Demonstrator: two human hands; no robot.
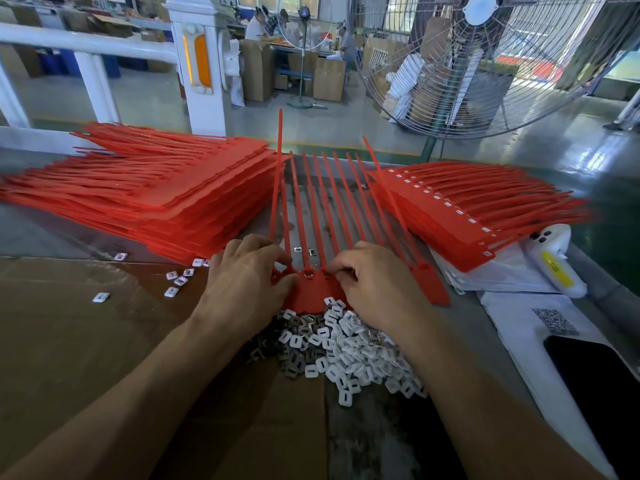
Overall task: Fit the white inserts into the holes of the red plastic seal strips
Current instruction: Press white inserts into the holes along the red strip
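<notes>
A comb-like sheet of red seal strips [313, 292] lies in front of me, its tails fanning away toward the table's far edge. My left hand [247, 289] grips the sheet's left heads, thumb and fingers curled on the red plastic. My right hand [375, 282] rests on the right heads, its fingertips pinching at a hole near the sheet's middle; what they pinch is hidden. A heap of white inserts [349, 351] lies just below the sheet between my wrists.
A tall stack of red strips [145, 188] lies left, and a stack with white inserts fitted [478, 209] lies right. Loose inserts [176, 280] dot the cardboard [86, 341]. A white device [554, 261], papers and a dark phone [602, 386] lie right. A big fan [485, 64] stands behind.
</notes>
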